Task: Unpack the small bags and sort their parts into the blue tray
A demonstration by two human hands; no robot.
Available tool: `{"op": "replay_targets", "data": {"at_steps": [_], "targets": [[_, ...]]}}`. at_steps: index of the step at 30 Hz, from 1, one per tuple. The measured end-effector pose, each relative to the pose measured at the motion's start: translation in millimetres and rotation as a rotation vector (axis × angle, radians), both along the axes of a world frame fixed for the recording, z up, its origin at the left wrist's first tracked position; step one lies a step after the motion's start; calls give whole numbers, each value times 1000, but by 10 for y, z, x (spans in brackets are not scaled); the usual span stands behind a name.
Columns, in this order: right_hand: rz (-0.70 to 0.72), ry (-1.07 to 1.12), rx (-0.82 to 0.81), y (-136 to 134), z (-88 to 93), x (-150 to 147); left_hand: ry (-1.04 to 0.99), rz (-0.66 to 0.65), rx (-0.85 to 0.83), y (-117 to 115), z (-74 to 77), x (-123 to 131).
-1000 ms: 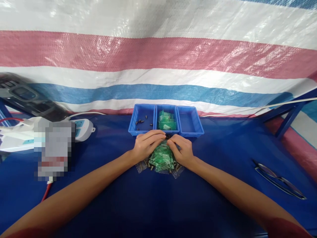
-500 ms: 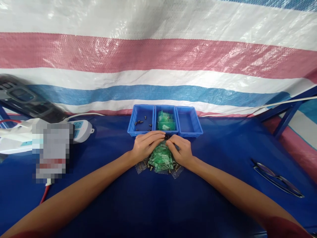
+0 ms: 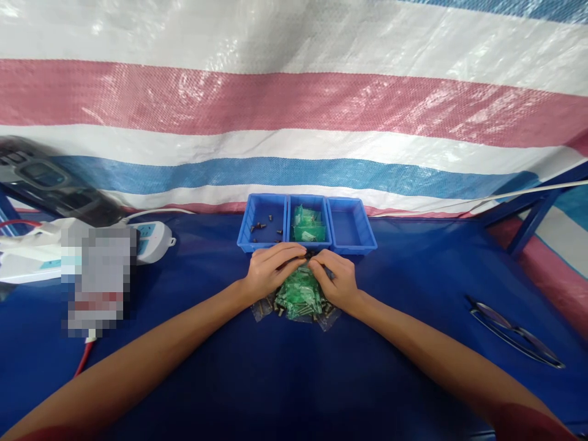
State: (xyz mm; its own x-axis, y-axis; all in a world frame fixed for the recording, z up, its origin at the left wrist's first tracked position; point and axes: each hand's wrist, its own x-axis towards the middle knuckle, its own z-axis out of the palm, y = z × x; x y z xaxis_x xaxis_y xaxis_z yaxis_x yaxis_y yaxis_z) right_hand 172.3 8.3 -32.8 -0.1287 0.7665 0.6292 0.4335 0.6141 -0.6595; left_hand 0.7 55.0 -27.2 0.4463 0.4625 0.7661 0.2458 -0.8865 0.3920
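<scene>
My left hand [image 3: 271, 270] and my right hand [image 3: 335, 278] meet fingertip to fingertip over a heap of small clear bags with green parts [image 3: 301, 296] on the blue table. Both hands have curled, pinching fingers on one small bag at the top of the heap; what is inside it is too small to make out. Just behind the hands stand three joined blue trays: the left tray [image 3: 263, 228] holds several dark screws, the middle tray [image 3: 309, 225] holds green bags, the right tray [image 3: 350, 230] has nothing in it.
A white power strip [image 3: 147, 236] and a blurred-out box [image 3: 98, 278] lie at the left, with a red cable [image 3: 83, 359] below. Glasses [image 3: 513, 331] rest at the right. A striped tarpaulin [image 3: 294, 104] hangs behind the table.
Hardly anything differs: the fingertips shift slightly over the same small bag, and the view wobbles a little.
</scene>
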Motion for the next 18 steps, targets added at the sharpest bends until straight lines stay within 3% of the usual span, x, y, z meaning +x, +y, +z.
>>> {"op": "replay_targets", "data": {"at_steps": [8,18], "targets": [[-9,-7,-9,-5,-3,-3,17,28,47,-17,37,-2],[-16,-8,5,-4,11,-6,7,53,0,4,-31,-13]]}}
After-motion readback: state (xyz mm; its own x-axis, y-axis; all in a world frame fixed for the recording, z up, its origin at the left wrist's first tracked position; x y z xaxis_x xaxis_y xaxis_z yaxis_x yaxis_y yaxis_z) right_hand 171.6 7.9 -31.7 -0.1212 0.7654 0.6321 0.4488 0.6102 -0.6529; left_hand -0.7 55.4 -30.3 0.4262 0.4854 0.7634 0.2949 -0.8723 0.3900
